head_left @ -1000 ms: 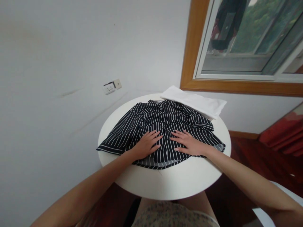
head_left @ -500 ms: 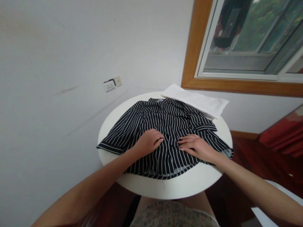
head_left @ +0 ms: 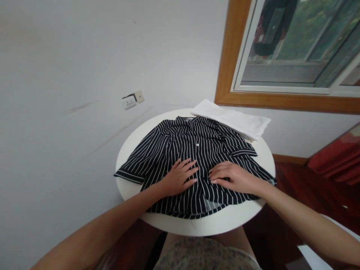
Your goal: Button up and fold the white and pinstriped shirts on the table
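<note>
A black shirt with white stripes [head_left: 194, 146] lies spread on a round white table [head_left: 208, 227], its collar at the far side and its hem near me. Its left sleeve reaches past the table's edge. My left hand [head_left: 180, 177] rests flat on the lower front of the shirt, with its fingers apart. To the right of the button line, my right hand [head_left: 230, 177] lies on the fabric, fingers stretched out and slightly bent. The cloth is creased beside those fingertips, and the hem there is uneven.
A folded white cloth [head_left: 233, 118] lies at the table's back right, touching the shirt. Behind the table is a white wall with a socket [head_left: 129, 102]. A wood-framed window [head_left: 287, 99] is at the right, and a red curtain [head_left: 337, 161] hangs below it.
My left hand has moved down towards the hem and its fingers have spread out flat. My right hand has shifted slightly left, and the hem near it has moved and creased.
</note>
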`<state>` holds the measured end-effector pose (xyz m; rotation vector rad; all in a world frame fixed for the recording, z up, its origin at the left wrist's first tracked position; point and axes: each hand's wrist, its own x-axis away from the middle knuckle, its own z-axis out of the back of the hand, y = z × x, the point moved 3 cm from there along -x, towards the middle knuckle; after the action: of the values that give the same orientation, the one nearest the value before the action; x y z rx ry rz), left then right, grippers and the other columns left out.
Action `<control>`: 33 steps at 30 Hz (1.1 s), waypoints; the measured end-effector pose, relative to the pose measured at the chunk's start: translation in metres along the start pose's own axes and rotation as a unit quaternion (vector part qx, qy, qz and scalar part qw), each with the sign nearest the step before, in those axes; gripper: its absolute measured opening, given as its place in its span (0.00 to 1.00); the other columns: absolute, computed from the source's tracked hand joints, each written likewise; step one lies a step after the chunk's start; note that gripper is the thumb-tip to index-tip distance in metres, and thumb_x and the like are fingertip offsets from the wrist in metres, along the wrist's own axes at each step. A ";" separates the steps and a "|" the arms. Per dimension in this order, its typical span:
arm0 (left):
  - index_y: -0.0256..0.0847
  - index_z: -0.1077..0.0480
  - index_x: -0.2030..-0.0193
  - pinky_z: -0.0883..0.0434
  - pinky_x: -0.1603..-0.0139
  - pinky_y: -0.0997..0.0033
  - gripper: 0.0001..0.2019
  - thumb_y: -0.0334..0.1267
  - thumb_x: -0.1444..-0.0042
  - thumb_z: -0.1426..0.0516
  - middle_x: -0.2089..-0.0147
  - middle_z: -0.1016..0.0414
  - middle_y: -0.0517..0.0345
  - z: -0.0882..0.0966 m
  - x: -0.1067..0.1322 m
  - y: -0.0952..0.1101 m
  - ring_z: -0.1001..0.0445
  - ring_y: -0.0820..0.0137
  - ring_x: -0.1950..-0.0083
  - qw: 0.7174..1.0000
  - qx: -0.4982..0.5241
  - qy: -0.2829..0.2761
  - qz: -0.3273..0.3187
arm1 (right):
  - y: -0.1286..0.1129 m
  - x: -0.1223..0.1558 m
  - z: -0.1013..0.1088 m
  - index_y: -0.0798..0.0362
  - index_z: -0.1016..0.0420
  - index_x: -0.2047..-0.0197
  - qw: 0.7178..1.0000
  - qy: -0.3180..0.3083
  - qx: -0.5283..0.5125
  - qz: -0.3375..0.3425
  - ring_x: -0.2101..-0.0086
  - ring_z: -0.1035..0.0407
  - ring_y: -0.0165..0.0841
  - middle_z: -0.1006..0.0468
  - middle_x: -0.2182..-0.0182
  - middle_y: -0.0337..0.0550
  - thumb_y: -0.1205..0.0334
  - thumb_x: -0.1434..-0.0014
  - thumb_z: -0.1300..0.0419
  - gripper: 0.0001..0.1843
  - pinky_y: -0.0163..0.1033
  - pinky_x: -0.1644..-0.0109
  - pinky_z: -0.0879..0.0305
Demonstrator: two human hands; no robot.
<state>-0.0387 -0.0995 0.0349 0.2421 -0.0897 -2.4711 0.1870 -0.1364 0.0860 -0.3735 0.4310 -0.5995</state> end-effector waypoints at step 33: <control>0.46 0.41 0.35 0.55 0.31 0.42 0.26 0.54 0.35 0.58 0.28 0.49 0.51 -0.011 -0.022 -0.028 0.52 0.58 0.28 1.000 -0.018 0.013 0.009 | 0.012 -0.020 -0.020 0.48 0.21 0.54 0.978 -0.060 -0.199 -0.018 0.56 0.29 0.30 0.23 0.59 0.42 0.53 0.35 0.46 0.15 0.41 0.48 0.33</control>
<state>-0.0361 -0.0636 0.0237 0.2573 -0.0356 -2.4492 0.1682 -0.1190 0.0691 -0.7985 0.4283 -0.5200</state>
